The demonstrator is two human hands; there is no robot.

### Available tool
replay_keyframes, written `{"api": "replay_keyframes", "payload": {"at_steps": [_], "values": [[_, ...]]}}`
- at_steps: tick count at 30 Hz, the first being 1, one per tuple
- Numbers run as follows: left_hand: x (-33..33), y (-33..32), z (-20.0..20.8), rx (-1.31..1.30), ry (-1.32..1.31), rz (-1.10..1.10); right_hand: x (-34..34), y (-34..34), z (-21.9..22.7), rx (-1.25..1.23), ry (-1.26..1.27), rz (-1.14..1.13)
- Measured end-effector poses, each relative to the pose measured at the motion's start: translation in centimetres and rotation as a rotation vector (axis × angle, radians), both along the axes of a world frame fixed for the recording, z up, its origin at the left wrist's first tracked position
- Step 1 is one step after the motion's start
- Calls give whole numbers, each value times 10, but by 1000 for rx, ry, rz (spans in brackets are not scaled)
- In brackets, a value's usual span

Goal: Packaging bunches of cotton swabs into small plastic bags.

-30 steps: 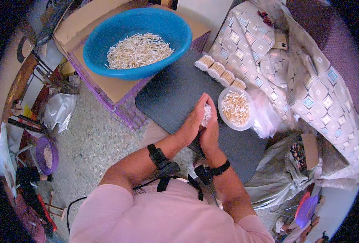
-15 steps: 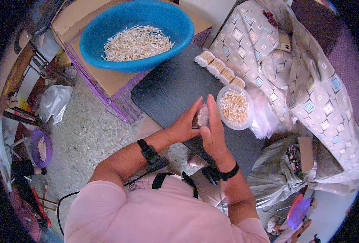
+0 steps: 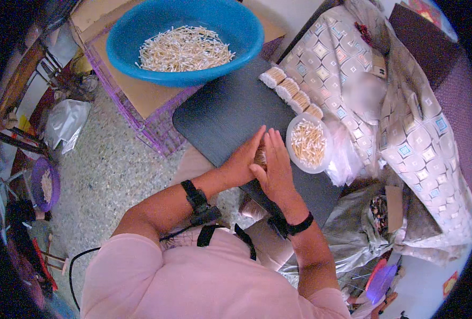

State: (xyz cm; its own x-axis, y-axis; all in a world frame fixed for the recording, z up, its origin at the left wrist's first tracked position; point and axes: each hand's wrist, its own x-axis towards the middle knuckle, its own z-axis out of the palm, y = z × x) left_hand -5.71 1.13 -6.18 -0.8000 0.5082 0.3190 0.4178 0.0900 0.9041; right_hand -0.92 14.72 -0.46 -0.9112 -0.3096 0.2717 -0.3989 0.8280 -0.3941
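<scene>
Between my two palms, over the near edge of the dark table [image 3: 220, 106], sits a bundle of cotton swabs [image 3: 260, 156]. My left hand [image 3: 242, 160] presses on its left side. My right hand [image 3: 277, 167] lies over its right side with the fingers held together, hiding most of the bundle. Just right of my hands stands a round whitish tub [image 3: 327, 154] with loose cotton swabs [image 3: 307, 141] in it. Beyond the tub, several packed bundles of cotton swabs [image 3: 288, 89] lie in a row along the table's right edge.
A large blue basin [image 3: 185, 78] of loose swabs rests on cardboard [image 3: 132, 87] over a purple wire frame [image 3: 151, 133]. Clear plastic bags [image 3: 342, 165] lie beside the tub. Patterned fabric [image 3: 321, 58] covers the seat at right. A purple basin [image 3: 55, 183] stands far left.
My right hand has closed over the bundle, its fingers now covering the white swab tips that showed before. The whole view has shifted slightly.
</scene>
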Motion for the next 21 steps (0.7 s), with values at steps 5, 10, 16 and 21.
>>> {"api": "replay_keyframes", "payload": {"at_steps": [5, 10, 16, 21], "values": [[-2, 0, 4, 31, -59, -18, -2, -4, 3, -12, 50, -26], [-1, 1, -2, 32, 35, 24, 2, 1, 14, -198, -41, -11], [-7, -9, 10, 102, -345, -248, 14, 23, 24, -528, -173, -144], [-17, -14, 7, 26, -218, -444, 20, 21, 27, -268, -157, -65]]}}
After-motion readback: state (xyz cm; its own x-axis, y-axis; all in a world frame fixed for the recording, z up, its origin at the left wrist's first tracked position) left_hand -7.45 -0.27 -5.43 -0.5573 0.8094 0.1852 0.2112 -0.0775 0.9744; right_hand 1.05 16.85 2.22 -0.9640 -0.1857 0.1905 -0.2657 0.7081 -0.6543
